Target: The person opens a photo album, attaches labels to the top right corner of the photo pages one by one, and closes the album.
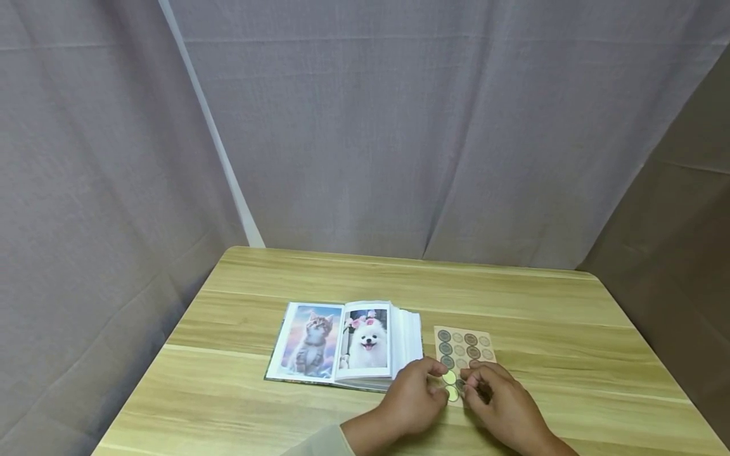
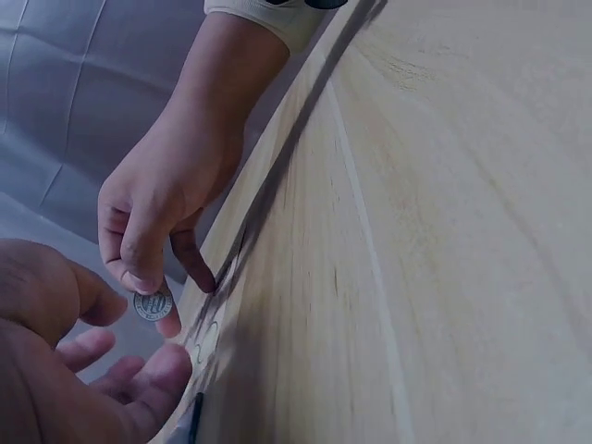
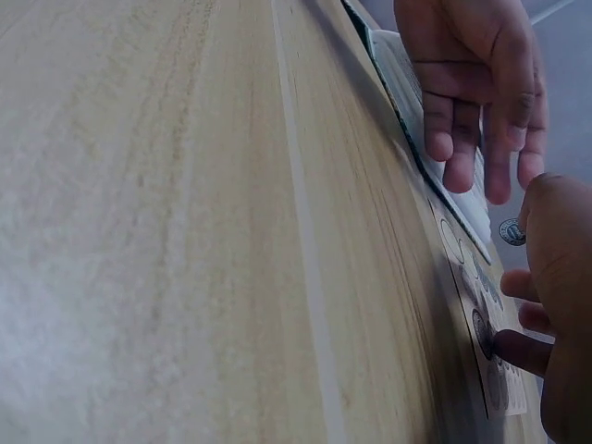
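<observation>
A sheet of round stickers lies on the table, with several dark and pale printed circles and two bare yellow-green spots near its front. My right hand is over the sheet's front right part. Between its thumb and forefinger it pinches a small round sticker with dark print, held up off the sheet. In the right wrist view, another finger of that hand reaches down to the sheet. My left hand is at the sheet's left edge, its thumb and forefinger apart and holding nothing.
Left of the hands an open photo album shows a kitten picture and a white dog picture. Its right side comes close to my left hand. Grey curtains hang around the wooden table.
</observation>
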Available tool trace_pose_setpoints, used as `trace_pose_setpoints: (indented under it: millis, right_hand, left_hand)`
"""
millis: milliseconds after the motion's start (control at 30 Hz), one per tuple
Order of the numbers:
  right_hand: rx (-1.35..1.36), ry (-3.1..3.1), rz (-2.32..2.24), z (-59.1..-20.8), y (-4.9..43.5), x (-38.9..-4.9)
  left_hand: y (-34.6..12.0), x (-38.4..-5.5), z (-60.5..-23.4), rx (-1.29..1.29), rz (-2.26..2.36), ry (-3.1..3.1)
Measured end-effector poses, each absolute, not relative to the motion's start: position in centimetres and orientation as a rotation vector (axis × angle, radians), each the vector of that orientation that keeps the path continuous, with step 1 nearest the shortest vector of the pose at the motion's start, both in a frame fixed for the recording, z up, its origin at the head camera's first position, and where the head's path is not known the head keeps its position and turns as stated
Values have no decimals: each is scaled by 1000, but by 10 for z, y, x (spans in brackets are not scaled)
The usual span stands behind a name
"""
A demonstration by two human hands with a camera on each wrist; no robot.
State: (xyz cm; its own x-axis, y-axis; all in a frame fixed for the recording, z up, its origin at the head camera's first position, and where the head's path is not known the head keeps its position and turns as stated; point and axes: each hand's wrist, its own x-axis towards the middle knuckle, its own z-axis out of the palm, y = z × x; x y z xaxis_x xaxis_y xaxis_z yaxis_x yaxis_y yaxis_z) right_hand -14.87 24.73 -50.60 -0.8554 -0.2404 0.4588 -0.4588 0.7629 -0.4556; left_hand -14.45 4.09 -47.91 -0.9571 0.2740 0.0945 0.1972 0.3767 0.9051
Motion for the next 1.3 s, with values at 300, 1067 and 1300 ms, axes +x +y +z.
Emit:
trace_pose_setpoints:
  millis: [300, 1067, 1300]
  right_hand:
    - [540, -2583, 777, -503, 249, -150]
    - [580, -2564, 688, -498, 251, -153]
    - [619, -2539, 689, -494, 251, -158]
  left_hand:
    - [36, -141, -468, 614, 1542, 2540]
    - [-21, -134, -444, 939, 1377, 2882]
    - [-33, -132, -452, 956, 1277, 2965]
